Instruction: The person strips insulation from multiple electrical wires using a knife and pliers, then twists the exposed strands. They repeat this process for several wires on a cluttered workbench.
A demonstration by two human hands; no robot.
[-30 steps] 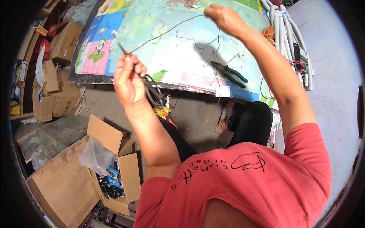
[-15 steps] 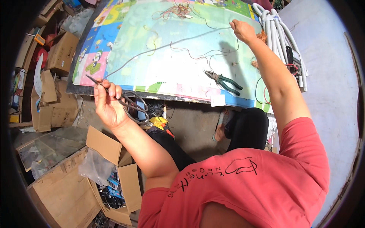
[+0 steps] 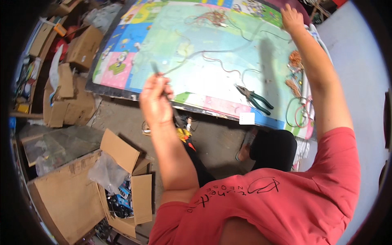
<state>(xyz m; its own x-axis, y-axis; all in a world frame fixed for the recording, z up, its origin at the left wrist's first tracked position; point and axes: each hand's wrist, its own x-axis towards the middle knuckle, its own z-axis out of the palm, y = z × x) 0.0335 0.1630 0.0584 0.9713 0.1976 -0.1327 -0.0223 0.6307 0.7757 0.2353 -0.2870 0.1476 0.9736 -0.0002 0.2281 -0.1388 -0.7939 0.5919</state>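
A thin grey cable (image 3: 196,54) runs across the table from my left hand to the upper right, blurred there. My left hand (image 3: 156,100), over the table's near edge, is closed on it, and a dark pointed piece, too smeared to name, sticks up from the fingers. Dark cable hangs below that hand. Stretched to the far right corner, my right hand (image 3: 292,18) has its fingers closed; the cable leads toward it, but its grip is hard to make out. Pliers with green handles (image 3: 255,99) lie on the table between the hands, touched by neither.
A tangle of thin wires (image 3: 212,18) lies at the back of the patterned table (image 3: 134,45). Copper-coloured strands (image 3: 295,59) and red and black leads (image 3: 300,112) are at its right side. An open cardboard box (image 3: 143,198) stands lower left; more cartons (image 3: 83,47) are beyond.
My right hand has moved farther away and to the right, drawing the cable along. My left hand has shifted right and slightly nearer the table's middle. The whole view has turned a little.
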